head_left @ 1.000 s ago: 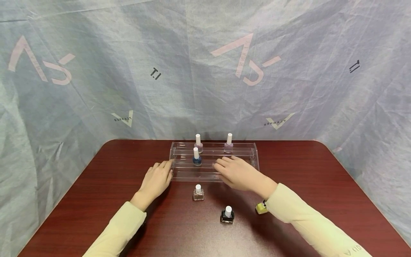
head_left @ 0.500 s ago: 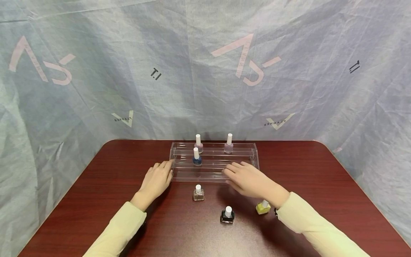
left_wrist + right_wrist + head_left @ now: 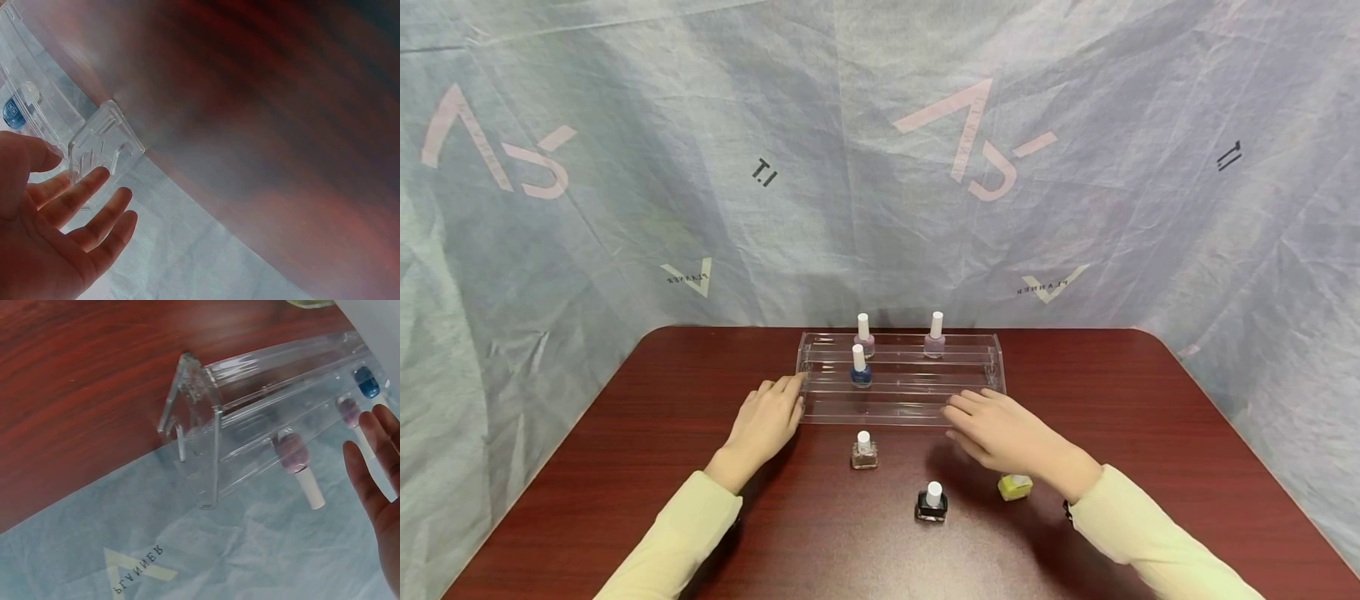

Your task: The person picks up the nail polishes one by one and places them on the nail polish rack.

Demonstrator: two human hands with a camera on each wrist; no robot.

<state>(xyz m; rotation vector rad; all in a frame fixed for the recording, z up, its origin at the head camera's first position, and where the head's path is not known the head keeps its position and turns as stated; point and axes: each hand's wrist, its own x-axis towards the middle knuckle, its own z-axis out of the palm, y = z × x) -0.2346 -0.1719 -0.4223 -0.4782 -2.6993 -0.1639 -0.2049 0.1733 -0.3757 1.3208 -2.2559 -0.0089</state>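
A clear acrylic tiered rack point(image 3: 835, 408) stands at the back of the table. Its upper tier bears two lilac nail polish bottles, one on the left point(image 3: 864, 343) and one on the right point(image 3: 935, 345). One tier lower is a blue nail polish bottle point(image 3: 861, 377). My left hand point(image 3: 763, 421) touches the rack's left end panel point(image 3: 103, 140), fingers spread and fairly straight. My right hand point(image 3: 1003, 429), palm down and holding nothing visible, hovers at the rack's front right; its loosely extended fingers show in the right wrist view.
In front of the rack stand a glittery brown nail polish bottle point(image 3: 864, 454) and a black one point(image 3: 932, 504). A yellow bottle point(image 3: 1015, 487) is partly hidden under my right forearm. A grey cloth point(image 3: 880, 208) hangs behind the dark red table point(image 3: 647, 417).
My right hand has drawn back from the rack's middle, to the right and toward me. More of the yellow bottle shows. The left hand and the rack have stayed put.
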